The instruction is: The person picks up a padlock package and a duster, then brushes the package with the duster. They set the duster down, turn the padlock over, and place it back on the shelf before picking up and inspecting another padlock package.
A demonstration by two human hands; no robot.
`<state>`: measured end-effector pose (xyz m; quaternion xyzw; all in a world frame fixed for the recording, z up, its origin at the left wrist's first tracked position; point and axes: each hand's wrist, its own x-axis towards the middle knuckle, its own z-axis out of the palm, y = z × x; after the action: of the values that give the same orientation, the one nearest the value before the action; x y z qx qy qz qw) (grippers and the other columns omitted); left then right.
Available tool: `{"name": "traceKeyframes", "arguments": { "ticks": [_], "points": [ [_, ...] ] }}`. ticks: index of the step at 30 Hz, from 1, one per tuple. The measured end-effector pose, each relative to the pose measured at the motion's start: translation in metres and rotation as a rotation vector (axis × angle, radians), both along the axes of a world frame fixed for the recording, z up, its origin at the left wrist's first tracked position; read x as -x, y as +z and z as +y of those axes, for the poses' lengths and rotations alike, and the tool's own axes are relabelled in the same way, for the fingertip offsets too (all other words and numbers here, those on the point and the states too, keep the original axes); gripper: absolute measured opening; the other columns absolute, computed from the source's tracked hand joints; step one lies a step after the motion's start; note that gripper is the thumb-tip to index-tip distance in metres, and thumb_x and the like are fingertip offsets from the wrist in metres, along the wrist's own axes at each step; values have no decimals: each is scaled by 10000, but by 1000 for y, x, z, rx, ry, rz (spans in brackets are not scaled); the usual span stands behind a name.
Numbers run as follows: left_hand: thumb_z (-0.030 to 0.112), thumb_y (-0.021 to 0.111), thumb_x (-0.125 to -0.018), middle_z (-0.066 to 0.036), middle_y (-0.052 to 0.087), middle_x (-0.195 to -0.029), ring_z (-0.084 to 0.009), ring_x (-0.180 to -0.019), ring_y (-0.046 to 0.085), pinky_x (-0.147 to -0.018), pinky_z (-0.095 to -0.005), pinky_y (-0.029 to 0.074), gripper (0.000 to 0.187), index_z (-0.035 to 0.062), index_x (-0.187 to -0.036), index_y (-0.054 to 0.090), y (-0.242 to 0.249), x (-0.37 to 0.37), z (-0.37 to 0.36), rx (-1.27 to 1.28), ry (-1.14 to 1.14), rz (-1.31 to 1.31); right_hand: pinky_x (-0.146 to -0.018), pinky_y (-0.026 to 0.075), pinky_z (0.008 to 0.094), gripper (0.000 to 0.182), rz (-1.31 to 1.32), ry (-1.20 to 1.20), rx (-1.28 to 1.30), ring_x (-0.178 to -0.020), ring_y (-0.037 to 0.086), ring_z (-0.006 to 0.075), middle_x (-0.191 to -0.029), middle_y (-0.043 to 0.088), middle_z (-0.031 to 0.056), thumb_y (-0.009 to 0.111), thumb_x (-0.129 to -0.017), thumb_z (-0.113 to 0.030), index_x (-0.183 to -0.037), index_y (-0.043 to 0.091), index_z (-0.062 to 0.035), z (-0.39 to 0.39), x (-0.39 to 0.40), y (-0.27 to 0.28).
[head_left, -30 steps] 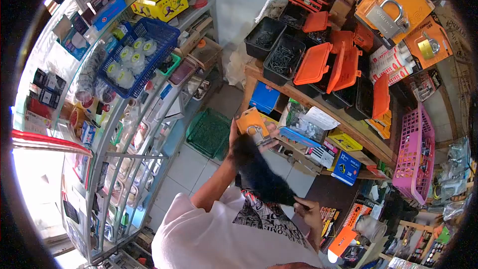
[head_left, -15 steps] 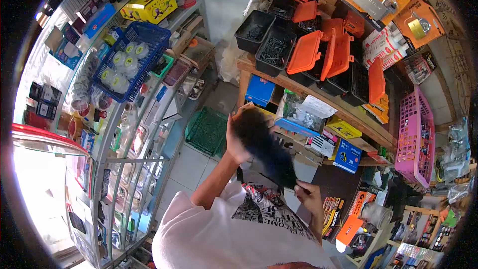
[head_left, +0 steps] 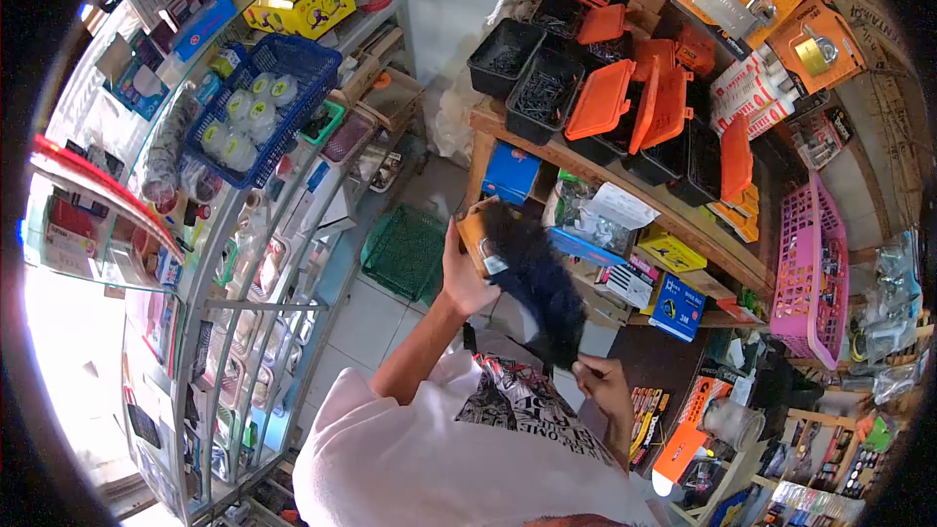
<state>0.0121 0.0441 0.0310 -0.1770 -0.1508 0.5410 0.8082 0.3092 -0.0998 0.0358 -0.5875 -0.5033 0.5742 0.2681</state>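
My left hand (head_left: pixel 464 278) is wrapped round the orange-brown block of a brush (head_left: pixel 475 234), at the middle of the view. Long black bristles spread from the block down and to the right, in front of my white shirt. At their lower end my right hand (head_left: pixel 603 385) is closed, thumb and fingers pinching the bristle tips. A small pale mark shows on the block's edge. The fingers of my left hand behind the block are partly hidden.
A wooden shelf (head_left: pixel 625 171) on the right carries black bins (head_left: pixel 543 90) of screws or nails. To the left stands a metal-framed glass display rack (head_left: pixel 249 304) with a blue basket (head_left: pixel 268 171). A green crate (head_left: pixel 402 252) sits on the tiled floor; a pink basket (head_left: pixel 802 273) is at right.
The brush has turned, so its orange-brown block shows more plainly and the bristles are less blurred. Both hands keep hold of it and have shifted only slightly.
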Motion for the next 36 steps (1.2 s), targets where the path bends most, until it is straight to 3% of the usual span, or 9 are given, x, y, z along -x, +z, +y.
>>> {"name": "traceKeyframes", "arguments": {
  "ticks": [3,6,9,14,16,19,22,31,36],
  "points": [
    [728,321,-939,-197,507,-1426,-408,-1335,466,-1139,-576,316,779,182,-1490,389,-30,4,10,-424,-21,500,-457,337,229,201,0,17,-100,-520,439,36,-625,558,-10,682,-949,-120,-1085,720,23,1,-1,-1],
    [862,320,-842,-259,576,-1293,-475,-1196,546,-1102,-626,342,1007,27,-1386,463,-18,4,7,83,-53,315,-457,331,232,189,52,-33,-14,-514,433,38,-613,535,-15,669,-959,-131,-1045,719,30,-2,-2,0],
    [786,350,-896,-178,599,-1262,-406,-1240,527,-1095,-605,353,844,59,-1257,584,-72,0,22,-280,35,272,-458,325,234,186,57,25,32,-508,426,41,-601,518,-19,656,-969,-149,-961,710,29,-2,-3,17],
    [530,379,-1033,-116,612,-1287,-338,-1228,546,-1107,-512,387,566,58,-1270,583,-83,-8,12,-308,423,1204,-457,323,236,241,30,11,-3,-504,421,40,-587,500,-27,635,-981,-153,-809,641,16,-5,2,13],
    [419,419,-1059,-143,630,-1262,-327,-1137,605,-1099,-449,429,458,54,-1304,549,-41,4,8,179,16,420,-457,323,236,265,29,-49,-52,-501,418,40,-583,494,-29,630,-982,-141,-769,601,13,-2,5,11],
    [401,426,-1060,-150,634,-1253,-311,-1143,609,-1062,-414,457,446,63,-1333,527,-77,10,13,179,135,730,-487,375,234,265,92,25,-1,-553,456,46,-685,583,-9,683,-958,-158,-1155,703,19,-7,-4,9],
    [605,419,-984,-190,543,-1388,-333,-1288,520,-1112,-510,384,724,7,-1390,472,-70,19,20,-252,85,494,-518,413,252,270,-2,12,-104,-581,486,60,-716,602,1,680,-958,-145,-1160,693,34,-10,5,6],
    [716,382,-933,-184,482,-1462,-365,-1336,471,-1143,-532,325,867,53,-1491,383,-14,4,7,20,114,514,-658,463,244,299,23,-142,-10,-727,551,64,-880,670,13,675,-966,-168,-1194,677,26,-14,17,-21],
    [673,354,-970,-155,481,-1470,-337,-1357,457,-1169,-491,304,802,56,-1480,402,-27,4,13,-306,156,446,-492,341,224,281,1,-40,-150,-555,408,15,-642,511,-69,666,-975,-179,-1199,689,-11,-7,22,-19]
  ]
}}
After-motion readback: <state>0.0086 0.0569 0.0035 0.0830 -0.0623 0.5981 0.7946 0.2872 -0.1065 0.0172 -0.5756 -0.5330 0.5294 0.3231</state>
